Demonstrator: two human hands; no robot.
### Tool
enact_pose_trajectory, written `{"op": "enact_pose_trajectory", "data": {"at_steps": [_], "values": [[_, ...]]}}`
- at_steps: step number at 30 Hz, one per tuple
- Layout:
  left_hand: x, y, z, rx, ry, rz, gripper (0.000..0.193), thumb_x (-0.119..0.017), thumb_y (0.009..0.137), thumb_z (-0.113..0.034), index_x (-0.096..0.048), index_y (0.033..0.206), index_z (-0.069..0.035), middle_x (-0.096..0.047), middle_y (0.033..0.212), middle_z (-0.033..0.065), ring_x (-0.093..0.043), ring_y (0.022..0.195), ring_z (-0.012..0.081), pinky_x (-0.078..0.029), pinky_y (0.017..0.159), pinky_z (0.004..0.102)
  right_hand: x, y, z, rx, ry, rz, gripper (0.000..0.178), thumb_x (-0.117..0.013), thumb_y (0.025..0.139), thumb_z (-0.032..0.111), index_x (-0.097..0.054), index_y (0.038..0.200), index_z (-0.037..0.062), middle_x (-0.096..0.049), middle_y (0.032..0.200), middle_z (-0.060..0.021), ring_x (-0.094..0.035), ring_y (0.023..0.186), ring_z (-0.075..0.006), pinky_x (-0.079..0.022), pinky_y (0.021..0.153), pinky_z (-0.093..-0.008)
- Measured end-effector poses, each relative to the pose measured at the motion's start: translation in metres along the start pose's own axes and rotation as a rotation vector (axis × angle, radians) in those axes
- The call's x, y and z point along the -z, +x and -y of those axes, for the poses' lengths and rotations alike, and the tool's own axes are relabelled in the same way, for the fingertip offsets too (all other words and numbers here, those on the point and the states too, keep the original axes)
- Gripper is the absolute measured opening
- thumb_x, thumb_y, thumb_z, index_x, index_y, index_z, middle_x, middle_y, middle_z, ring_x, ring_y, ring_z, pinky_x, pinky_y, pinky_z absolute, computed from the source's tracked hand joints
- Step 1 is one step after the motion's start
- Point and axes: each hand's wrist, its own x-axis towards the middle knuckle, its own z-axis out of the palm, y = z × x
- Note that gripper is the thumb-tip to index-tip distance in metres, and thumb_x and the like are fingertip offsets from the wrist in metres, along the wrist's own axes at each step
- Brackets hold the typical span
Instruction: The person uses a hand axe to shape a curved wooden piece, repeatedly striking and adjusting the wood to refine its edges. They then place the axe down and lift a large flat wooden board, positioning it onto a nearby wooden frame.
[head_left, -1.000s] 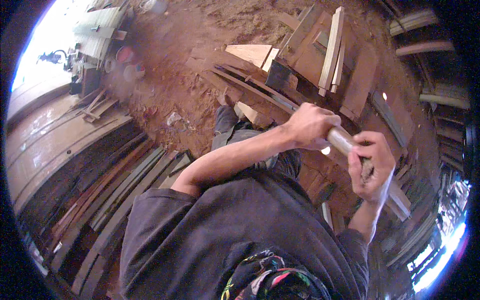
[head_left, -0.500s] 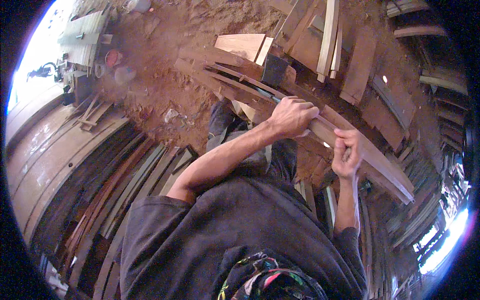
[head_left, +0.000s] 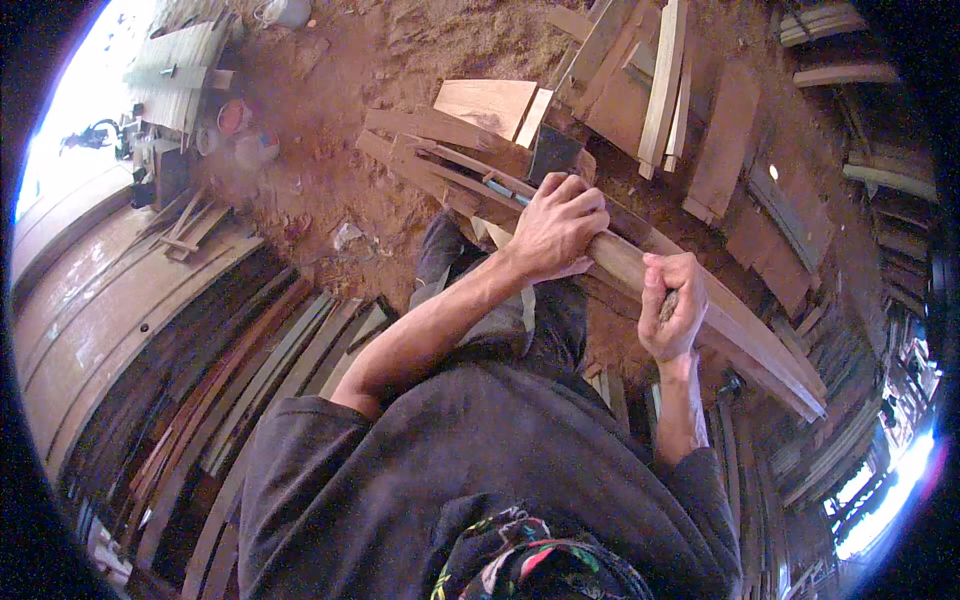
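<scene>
My left hand [head_left: 560, 225] is closed over the front of what looks like a hand plane, its body mostly hidden. A narrow blue end [head_left: 500, 188] of it sticks out past my knuckles. Behind it, my right hand [head_left: 672, 305] is wrapped round a brown part, with the thumb up. Under both hands runs a long, slightly curved wooden board [head_left: 760, 360], slanting from the upper left down to the right. A dark block [head_left: 553, 152] stands on wood just beyond my left hand.
Short pale boards [head_left: 485, 105] lie beyond the work on reddish ground [head_left: 320, 130]. More planks [head_left: 725, 140] are piled at the far right. Stacked lumber [head_left: 240, 400] and a wide panel [head_left: 90, 310] fill the left side. Buckets [head_left: 235, 118] stand at the far left.
Both hands have slid together to the left along the board, and the blue end has moved with them. The board stays in about the same place.
</scene>
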Motion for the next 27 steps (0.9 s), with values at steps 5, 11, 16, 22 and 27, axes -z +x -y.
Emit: {"op": "enact_pose_trajectory", "data": {"at_steps": [5,11,16,22,27], "values": [[-0.028,0.0,0.014,-0.052,0.091,-0.056,0.026,-0.075,0.068,-0.022,-0.066,0.091,-0.013,-0.059,0.103,0.0039,-0.052,0.108,0.0261,-0.039,0.099,0.0442,-0.012,-0.026,-0.041,-0.165,0.061,-0.044,0.009,-0.061,0.094,0.003,-0.052,0.097,0.0011,-0.067,0.089,-0.0156,-0.064,0.079,-0.0322,-0.052,0.076,-0.0402],[-0.028,-0.004,0.012,0.042,0.029,0.237,0.022,-0.073,0.073,-0.021,-0.065,0.091,-0.012,-0.065,0.094,0.0046,-0.065,0.1,0.0236,-0.05,0.086,0.041,0.018,-0.006,-0.012,-0.513,0.045,0.412,0.045,-0.081,0.084,0.028,-0.067,0.12,0.0046,-0.071,0.114,-0.014,-0.068,0.104,-0.0272,-0.051,0.092,-0.037],[0.03,0.035,-0.043,-0.192,0.216,0.086,0.011,-0.067,0.082,-0.02,-0.065,0.092,-0.014,-0.067,0.094,0.0061,-0.068,0.094,0.0238,-0.052,0.081,0.0408,0.055,-0.044,-0.021,-0.258,0.104,0.101,0.045,-0.082,0.083,0.026,-0.066,0.117,-0.0001,-0.071,0.113,-0.0155,-0.068,0.104,-0.0291,-0.051,0.096,-0.0393],[0.081,-0.015,0.047,0.0,-0.124,-0.343,0.026,-0.069,0.083,-0.019,-0.069,0.108,-0.011,-0.063,0.118,0.0082,-0.061,0.106,0.0295,-0.049,0.089,0.042,0.073,-0.047,-0.013,-0.293,0.04,-0.049,0.037,-0.073,0.091,0.016,-0.062,0.118,-0.0062,-0.064,0.12,-0.0148,-0.059,0.11,-0.0235,-0.044,0.1,-0.0376],[0.123,-0.085,0.129,0.491,0.286,-0.201,0.037,-0.074,0.085,-0.032,-0.071,0.116,-0.011,-0.062,0.117,0.0117,-0.061,0.109,0.0333,-0.05,0.095,0.0433,0.072,-0.063,-0.012,-0.416,0.067,-0.162,0.036,-0.074,0.09,0.011,-0.063,0.12,-0.005,-0.064,0.118,-0.0126,-0.058,0.11,-0.0226,-0.043,0.101,-0.0363]]}}
